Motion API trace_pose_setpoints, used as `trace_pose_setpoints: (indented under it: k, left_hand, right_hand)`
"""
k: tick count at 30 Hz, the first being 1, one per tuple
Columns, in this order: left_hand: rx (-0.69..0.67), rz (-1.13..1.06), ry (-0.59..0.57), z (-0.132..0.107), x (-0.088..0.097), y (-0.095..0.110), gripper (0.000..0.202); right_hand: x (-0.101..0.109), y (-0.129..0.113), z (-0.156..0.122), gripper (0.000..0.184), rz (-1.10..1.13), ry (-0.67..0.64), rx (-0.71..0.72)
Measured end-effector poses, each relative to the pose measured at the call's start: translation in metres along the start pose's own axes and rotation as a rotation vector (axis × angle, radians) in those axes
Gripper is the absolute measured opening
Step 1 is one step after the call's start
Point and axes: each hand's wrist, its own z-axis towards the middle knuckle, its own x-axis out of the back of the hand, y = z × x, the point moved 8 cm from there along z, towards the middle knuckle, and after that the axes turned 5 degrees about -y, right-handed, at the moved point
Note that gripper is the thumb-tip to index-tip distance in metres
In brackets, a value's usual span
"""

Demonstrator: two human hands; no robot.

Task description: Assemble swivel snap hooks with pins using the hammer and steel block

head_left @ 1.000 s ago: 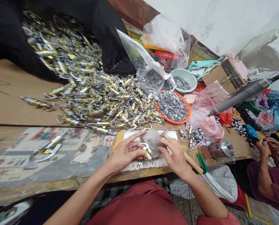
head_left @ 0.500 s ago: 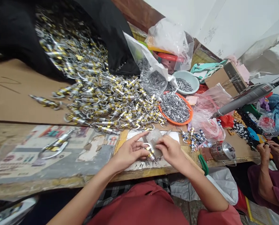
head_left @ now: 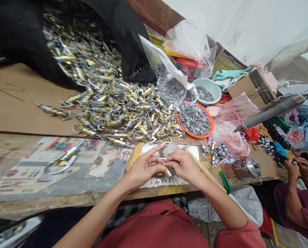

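My left hand (head_left: 143, 167) pinches a small silver and gold metal clasp (head_left: 166, 171) at the table's near edge. My right hand (head_left: 183, 164) meets it from the right, fingers closed on the same clasp. Both hands rest over a white sheet (head_left: 195, 150) with a small clear plastic bag (head_left: 170, 148) just behind them. A big heap of the same silver and gold clasps (head_left: 110, 96) spills from a black sack (head_left: 128, 38) behind and to the left.
An orange dish of small metal pins (head_left: 194, 119) and a pale bowl (head_left: 208, 90) sit back right, among plastic bags. A grey power tool (head_left: 273, 110) hangs at right. A steel pot (head_left: 247, 168) and green-handled tool (head_left: 224, 182) lie right. Another person's hands (head_left: 297, 165) work at far right.
My right hand has moved left and closed onto the clasp held in my left hand. The view has shifted slightly.
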Motion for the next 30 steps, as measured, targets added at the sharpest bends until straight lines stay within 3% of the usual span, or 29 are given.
trace_pose_setpoints:
  k: [5,8,12,16,21,24,30]
  left_hand:
    - [0.003,-0.013,0.006,0.0,0.001,-0.001,0.09]
    - [0.005,-0.007,0.018,0.0,0.002,-0.001,0.086]
    - [0.009,0.005,0.03,0.0,0.003,-0.001,0.086]
    - [0.009,0.007,0.03,0.0,0.004,-0.002,0.084]
    - [0.008,-0.005,0.024,0.0,0.003,-0.002,0.086]
    - [0.013,-0.01,0.023,0.0,0.002,-0.002,0.088]
    - [0.003,-0.012,-0.003,0.0,0.0,-0.001,0.089]
  right_hand:
    - [0.005,0.006,-0.01,0.009,0.101,0.102,0.029]
    - [0.011,0.002,-0.026,0.014,0.01,0.198,0.13]
    - [0.003,-0.007,-0.045,0.021,-0.289,0.117,0.217]
    - [0.002,-0.008,-0.046,0.036,-0.41,0.054,0.166]
    - [0.017,0.004,-0.035,0.022,-0.059,0.122,0.019]
    - [0.014,0.013,-0.027,0.012,0.163,0.064,-0.073]
    - [0.003,0.005,-0.012,0.01,0.131,-0.082,-0.066]
